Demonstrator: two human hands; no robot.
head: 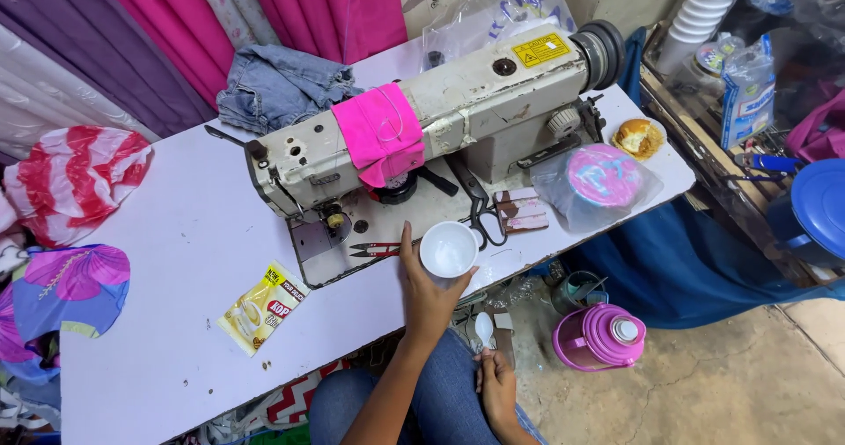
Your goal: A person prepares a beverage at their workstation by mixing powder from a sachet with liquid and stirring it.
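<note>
My left hand (429, 297) holds a small white cup (448, 250) just above the front edge of the pale sewing table (176, 260). Lower down, over my lap in blue jeans, my right hand (498, 390) grips a white plastic spoon (484, 329), bowl pointing up. A yellow sachet (262, 308) lies on the table to the left of the cup. Red-handled thread snips (374, 250) lie on the machine bed right beside the cup.
A worn white sewing machine (475, 102) with pink cloth (380, 132) draped over it fills the table's middle. Black scissors (478, 207), a bagged pink-lidded tub (602, 176) and a bun (637, 137) lie to the right. Folded denim (282, 84) sits behind. A pink flask (600, 335) stands on the floor.
</note>
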